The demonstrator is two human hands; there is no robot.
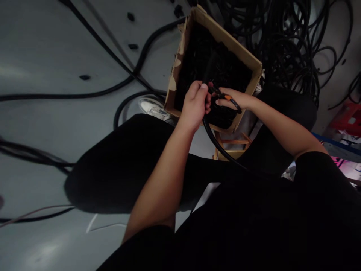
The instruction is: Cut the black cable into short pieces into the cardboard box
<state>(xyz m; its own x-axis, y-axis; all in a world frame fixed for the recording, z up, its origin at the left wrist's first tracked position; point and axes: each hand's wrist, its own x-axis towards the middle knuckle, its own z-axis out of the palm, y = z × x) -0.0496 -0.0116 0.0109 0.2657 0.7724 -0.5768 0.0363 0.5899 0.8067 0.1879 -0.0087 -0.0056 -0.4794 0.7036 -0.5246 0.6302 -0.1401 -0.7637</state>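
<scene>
Over a cardboard box (246, 52), my left hand (196, 102) is closed round a thick black cable (216, 142), which runs down from the fist towards my lap. Just right of it, my right hand (232, 98) has its fingers bent round a dark tool with an orange part (228, 97) and a black loop at its end; the tool's exact kind is unclear. The tool's front lies close to the cable by my left fingers. Many small black pieces (222, 71) fill the box below both hands.
Coiled black cables (293, 49) heap up at the upper right. More cables (98, 94) cross the grey floor at left, near small black pieces (84, 77). A wooden stool (232, 154) stands below the box, and a red object (348, 118) lies at far right.
</scene>
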